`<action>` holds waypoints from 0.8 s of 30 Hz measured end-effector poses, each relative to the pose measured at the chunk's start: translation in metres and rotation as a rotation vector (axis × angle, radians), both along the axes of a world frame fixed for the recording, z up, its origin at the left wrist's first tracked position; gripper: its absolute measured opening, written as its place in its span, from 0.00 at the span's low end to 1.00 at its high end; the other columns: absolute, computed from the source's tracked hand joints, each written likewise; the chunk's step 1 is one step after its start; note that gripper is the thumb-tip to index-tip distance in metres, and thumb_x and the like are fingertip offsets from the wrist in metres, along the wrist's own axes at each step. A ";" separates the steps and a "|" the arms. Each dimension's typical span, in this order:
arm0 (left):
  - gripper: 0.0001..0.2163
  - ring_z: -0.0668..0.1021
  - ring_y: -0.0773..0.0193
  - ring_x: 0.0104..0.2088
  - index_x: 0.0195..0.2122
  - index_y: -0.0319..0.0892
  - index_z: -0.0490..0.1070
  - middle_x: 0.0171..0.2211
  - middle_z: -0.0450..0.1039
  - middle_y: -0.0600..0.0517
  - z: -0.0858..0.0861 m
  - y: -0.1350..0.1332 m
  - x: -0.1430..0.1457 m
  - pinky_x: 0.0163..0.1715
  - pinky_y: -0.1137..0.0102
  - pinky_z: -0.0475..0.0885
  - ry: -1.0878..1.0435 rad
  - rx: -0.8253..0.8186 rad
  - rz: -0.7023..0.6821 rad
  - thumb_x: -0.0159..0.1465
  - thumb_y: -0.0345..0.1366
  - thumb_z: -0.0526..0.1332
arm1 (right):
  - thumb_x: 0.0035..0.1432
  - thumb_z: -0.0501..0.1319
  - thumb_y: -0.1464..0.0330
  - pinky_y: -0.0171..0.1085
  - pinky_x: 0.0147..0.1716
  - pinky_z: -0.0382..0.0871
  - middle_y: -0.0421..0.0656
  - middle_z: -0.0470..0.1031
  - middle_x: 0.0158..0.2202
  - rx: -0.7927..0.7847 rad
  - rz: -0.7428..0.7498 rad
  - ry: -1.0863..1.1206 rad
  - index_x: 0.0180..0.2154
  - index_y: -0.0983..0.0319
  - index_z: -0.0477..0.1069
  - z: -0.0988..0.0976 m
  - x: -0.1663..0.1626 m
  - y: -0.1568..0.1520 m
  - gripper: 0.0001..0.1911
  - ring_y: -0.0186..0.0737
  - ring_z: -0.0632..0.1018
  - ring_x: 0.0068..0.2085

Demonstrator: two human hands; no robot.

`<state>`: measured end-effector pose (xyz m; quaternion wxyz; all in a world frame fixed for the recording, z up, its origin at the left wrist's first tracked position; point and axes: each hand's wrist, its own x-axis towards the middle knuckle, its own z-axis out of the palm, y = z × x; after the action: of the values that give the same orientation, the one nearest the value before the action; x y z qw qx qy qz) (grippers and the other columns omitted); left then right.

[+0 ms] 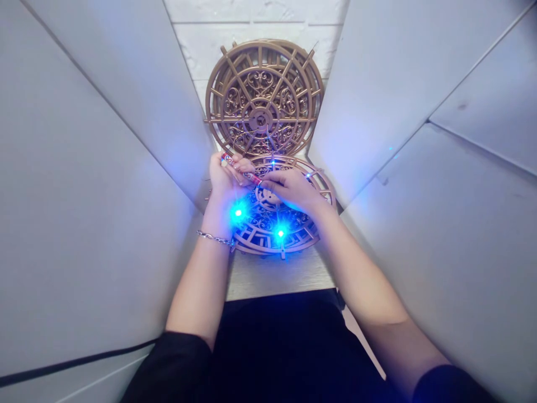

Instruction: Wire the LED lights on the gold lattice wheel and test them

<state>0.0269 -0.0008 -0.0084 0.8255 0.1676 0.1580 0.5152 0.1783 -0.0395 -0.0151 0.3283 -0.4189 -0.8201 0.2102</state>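
Note:
Over a round, openwork bronze-coloured frame (251, 238) with scroll patterns, my left hand (229, 173) is closed around a red-and-white battery (227, 160). A second red battery (253, 178) lies along its fingers, and the fingertips of my right hand (289, 187) are pinched at that battery's end. Blue lights glow on the frame: one (238, 212) beside my left wrist, one (281, 233) near the front rim, and smaller ones toward the back. Part of the frame's centre is hidden by my hands.
Behind it, more round bronze frames (260, 71) are stacked against a white brick-patterned wall (210, 47). Large pale panels (104, 184) rise closely on the left and right (440, 212). A light wooden surface (277, 274) shows in front.

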 end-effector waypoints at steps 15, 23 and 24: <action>0.16 0.73 0.69 0.25 0.23 0.41 0.60 0.17 0.61 0.54 0.017 -0.016 0.009 0.19 0.79 0.64 0.135 0.143 0.009 0.63 0.41 0.42 | 0.51 0.58 0.63 0.36 0.36 0.62 0.41 0.75 0.31 -0.143 -0.055 0.285 0.31 0.62 0.75 -0.004 0.025 0.012 0.11 0.33 0.71 0.33; 0.16 0.74 0.67 0.25 0.23 0.41 0.60 0.16 0.61 0.54 0.018 -0.015 0.007 0.19 0.79 0.64 0.150 0.127 0.007 0.63 0.41 0.42 | 0.50 0.58 0.59 0.34 0.31 0.59 0.40 0.72 0.27 -0.128 -0.118 0.264 0.29 0.64 0.74 -0.004 0.025 0.012 0.14 0.32 0.68 0.29; 0.16 0.74 0.67 0.25 0.23 0.41 0.60 0.16 0.61 0.54 0.017 -0.015 0.007 0.19 0.79 0.64 0.155 0.132 0.005 0.63 0.41 0.42 | 0.50 0.58 0.59 0.34 0.30 0.59 0.40 0.71 0.26 -0.118 -0.132 0.251 0.28 0.64 0.74 -0.005 0.025 0.012 0.14 0.31 0.68 0.29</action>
<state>0.0336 -0.0155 0.0087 0.7967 0.2603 0.1875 0.5122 0.2029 -0.0279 -0.0197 0.4161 -0.4607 -0.7297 0.2865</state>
